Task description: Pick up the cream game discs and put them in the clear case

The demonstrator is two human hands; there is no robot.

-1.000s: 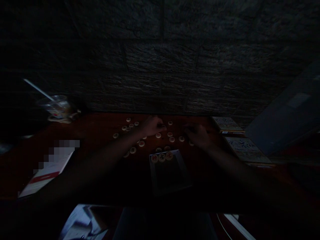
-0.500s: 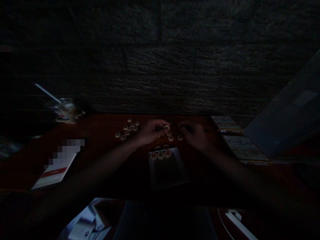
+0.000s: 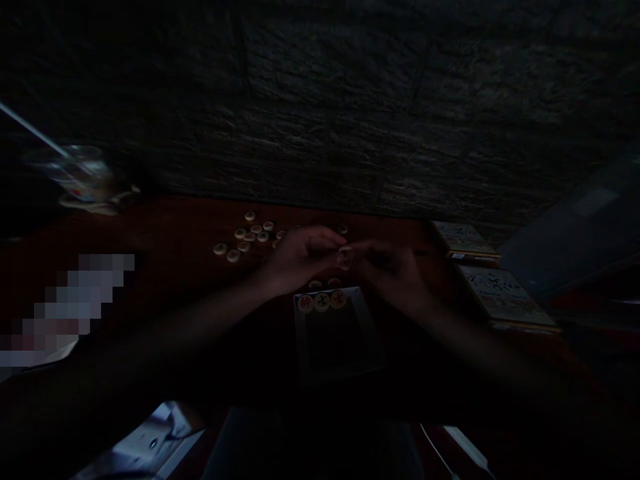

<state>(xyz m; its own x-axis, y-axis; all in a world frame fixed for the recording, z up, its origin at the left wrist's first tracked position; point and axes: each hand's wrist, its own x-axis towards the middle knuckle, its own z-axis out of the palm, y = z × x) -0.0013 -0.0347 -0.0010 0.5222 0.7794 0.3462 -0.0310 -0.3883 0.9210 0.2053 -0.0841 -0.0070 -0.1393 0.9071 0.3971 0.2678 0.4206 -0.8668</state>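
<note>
1. Clear plastic cup (image 3: 83, 177) with a straw, near the stone wall (image 3: 325, 120).
2. Loose xiangqi pieces (image 3: 249, 237) clustered on the wooden table (image 3: 180, 230).
3. Left hand (image 3: 300, 257), thumb and fingers pinching one xiangqi piece (image 3: 345, 259).
4. Shallow box (image 3: 301, 340) below that piece, three discs (image 3: 323, 302) lined along its far edge.
5. Right hand (image 3: 395, 270), fingertips beside the pinched piece; whether they grip it, I cannot tell.
6. Two printed boxes (image 3: 507, 293).

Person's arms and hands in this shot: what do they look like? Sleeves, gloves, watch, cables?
Left hand and right hand: both bare, no gloves. Left forearm and right forearm: slim, tapering to the wrist, no sleeve visible on the parts that show clearly. No watch, bracelet, cable or marking I can make out. Toward the elbows it's too dark to tell.
</note>
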